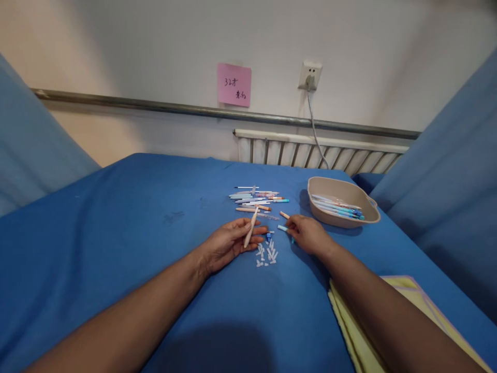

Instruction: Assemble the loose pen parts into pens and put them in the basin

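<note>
A beige pen barrel (pixel 251 230), tilted with a white tip at its upper end, is gripped between the thumb and fingers of my left hand (pixel 229 241). My right hand (pixel 308 234) is closed low over the sheet. An orange pen part (pixel 284 214) and a light-blue pen part (pixel 282 228) stick out at its fingertips; which of them it grips is hard to see. Between the hands lie several small white pen pieces (pixel 271 253) and a small blue piece (pixel 268 237). Behind them is a loose pile of pens and pen parts (pixel 256 198).
A beige basket (pixel 339 224) holding several pens stands at the right. At the lower right, a folded yellow cloth (pixel 411 295) lies under my right forearm. The blue sheet (pixel 135 233) reaches back towards a white radiator (pixel 295 137), a metal rail (pixel 174 107) and the wall.
</note>
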A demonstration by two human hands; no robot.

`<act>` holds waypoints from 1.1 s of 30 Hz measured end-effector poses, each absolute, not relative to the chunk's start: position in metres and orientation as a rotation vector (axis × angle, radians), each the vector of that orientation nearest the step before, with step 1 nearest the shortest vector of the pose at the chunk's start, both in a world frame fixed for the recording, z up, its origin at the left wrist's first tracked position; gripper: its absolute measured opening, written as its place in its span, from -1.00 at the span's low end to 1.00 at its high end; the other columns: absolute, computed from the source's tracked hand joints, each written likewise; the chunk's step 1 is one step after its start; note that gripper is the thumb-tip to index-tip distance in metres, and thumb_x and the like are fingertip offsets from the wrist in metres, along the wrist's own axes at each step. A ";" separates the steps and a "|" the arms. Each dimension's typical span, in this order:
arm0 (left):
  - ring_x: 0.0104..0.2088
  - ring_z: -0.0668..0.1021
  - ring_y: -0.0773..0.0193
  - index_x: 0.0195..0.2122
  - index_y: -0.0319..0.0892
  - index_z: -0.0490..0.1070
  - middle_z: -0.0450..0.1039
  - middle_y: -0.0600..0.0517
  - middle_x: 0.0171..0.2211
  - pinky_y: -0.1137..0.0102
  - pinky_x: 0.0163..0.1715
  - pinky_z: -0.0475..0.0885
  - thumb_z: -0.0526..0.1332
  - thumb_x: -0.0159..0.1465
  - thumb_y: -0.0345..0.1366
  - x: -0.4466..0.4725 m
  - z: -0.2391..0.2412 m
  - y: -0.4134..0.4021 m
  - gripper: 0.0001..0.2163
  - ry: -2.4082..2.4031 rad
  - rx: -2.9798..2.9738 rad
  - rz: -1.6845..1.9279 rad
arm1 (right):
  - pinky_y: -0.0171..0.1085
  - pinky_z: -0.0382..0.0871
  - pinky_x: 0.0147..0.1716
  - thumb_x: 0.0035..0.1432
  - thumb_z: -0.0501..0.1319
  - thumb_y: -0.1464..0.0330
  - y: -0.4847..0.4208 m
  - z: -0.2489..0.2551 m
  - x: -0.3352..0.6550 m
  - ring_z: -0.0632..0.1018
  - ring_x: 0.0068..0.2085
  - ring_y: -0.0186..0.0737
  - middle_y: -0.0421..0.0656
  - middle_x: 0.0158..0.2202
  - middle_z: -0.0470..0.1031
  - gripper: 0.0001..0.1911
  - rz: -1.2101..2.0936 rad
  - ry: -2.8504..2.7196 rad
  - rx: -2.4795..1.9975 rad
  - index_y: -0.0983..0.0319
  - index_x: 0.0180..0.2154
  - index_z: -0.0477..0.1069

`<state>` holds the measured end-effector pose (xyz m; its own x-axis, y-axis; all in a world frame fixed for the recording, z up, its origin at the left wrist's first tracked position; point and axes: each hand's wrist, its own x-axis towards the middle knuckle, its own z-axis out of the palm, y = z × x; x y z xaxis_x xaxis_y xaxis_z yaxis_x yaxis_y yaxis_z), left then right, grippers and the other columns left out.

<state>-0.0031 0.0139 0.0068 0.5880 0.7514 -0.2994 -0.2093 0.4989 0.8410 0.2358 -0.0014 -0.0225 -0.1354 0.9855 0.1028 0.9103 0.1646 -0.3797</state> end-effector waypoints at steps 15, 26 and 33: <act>-0.59 0.36 0.48 -0.22 -0.26 0.43 0.42 0.03 -0.43 0.56 -0.63 0.22 0.31 0.10 -0.25 -0.003 0.002 0.018 -0.75 0.822 1.138 0.671 | -0.34 0.27 -0.45 0.16 0.06 0.21 -0.001 -0.019 0.231 0.40 -0.48 -0.32 -0.24 -0.52 0.38 -0.74 0.773 -1.604 -1.319 0.24 -0.29 0.39; -0.59 0.30 0.48 -0.15 -0.24 0.46 0.41 0.05 -0.43 0.53 -0.60 0.20 0.27 0.07 -0.12 0.000 -0.004 0.016 -0.63 0.896 1.442 0.585 | -0.39 0.16 -0.56 0.05 0.16 0.14 -0.008 -0.006 0.225 0.29 -0.56 -0.39 -0.29 -0.63 0.25 -0.71 0.944 -1.542 -1.232 0.25 -0.44 0.38; -0.56 0.31 0.45 -0.20 -0.26 0.48 0.39 0.06 -0.47 0.53 -0.57 0.21 0.25 0.08 -0.12 0.000 0.002 0.014 -0.66 0.925 1.535 0.591 | -0.38 0.07 -0.58 0.07 0.15 0.18 -0.007 -0.013 0.228 0.23 -0.57 -0.40 -0.27 -0.58 0.27 -0.74 0.820 -1.648 -1.261 0.25 -0.41 0.41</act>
